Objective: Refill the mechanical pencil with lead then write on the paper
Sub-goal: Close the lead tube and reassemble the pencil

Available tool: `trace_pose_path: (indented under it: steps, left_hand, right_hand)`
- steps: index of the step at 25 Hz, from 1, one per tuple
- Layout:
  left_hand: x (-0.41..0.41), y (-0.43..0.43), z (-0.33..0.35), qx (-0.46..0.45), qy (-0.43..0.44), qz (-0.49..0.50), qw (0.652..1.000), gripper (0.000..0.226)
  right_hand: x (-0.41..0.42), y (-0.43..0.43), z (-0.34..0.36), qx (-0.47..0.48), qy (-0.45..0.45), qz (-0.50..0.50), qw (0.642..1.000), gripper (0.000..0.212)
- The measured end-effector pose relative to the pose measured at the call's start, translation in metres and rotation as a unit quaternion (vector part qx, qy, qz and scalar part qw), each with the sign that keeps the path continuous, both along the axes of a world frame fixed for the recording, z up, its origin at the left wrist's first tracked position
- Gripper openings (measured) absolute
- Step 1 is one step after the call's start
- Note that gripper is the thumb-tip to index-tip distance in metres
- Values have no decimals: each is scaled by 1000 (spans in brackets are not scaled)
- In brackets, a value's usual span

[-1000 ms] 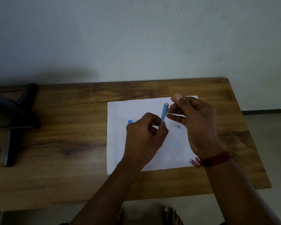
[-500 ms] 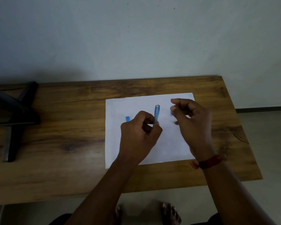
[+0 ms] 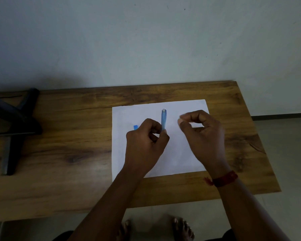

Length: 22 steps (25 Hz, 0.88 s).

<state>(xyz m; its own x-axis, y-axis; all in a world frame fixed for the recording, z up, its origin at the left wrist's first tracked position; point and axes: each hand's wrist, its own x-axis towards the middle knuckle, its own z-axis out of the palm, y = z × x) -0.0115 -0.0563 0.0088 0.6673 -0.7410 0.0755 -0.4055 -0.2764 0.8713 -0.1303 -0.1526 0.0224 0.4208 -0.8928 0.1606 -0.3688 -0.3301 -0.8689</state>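
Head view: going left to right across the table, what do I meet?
black stand → small blue piece → blue pencil → right hand

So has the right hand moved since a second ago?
Yes. Against the paper, the right hand has drawn back from the far edge and rightward off the pencil's top.

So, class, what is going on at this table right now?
A person works at a wooden table with a white sheet of paper on it. The left hand grips a blue mechanical pencil upright over the paper, top end open. The right hand hovers beside it, thumb and fingertips pinched; whether they hold a lead is too fine to see. A small blue piece lies on the paper.
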Motion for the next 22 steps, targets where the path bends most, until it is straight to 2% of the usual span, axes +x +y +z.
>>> trace_pose_path:
  steps: [2, 5, 8, 16, 18, 19, 21, 22]
  left_hand:
    - [1, 1, 1, -9, 21, 9, 1000, 10]
    - [-1, 5, 4, -18, 116, 36, 992, 15]
    - [-4, 7, 5, -9, 184, 70, 980, 11]
    - [-22, 22, 2, 14, 241, 85, 967, 8]
    - [-19, 18, 2, 14, 246, 74, 966, 4]
    - [-16, 15, 3, 13, 242, 69, 968, 4]
    - [-9, 11, 4, 17, 229, 58, 972, 6]
    - [-6, 9, 4, 24, 222, 47, 974, 10]
  right_hand:
    - [-11, -14, -8, -26, 109, -47, 993, 11]
    - [-19, -29, -17, -20, 232, -44, 972, 13]
    - [-13, -26, -18, 4, 270, -19, 963, 15]
    - [-3, -14, -15, -73, 343, 9, 937, 17]
    - [1, -12, -14, -70, 318, 13, 946, 14]
    - [4, -12, -11, -45, 268, 0, 962, 9]
    - [9, -12, -4, 80, 121, -41, 989, 4]
    - [12, -11, 0, 161, 42, -52, 985, 4]
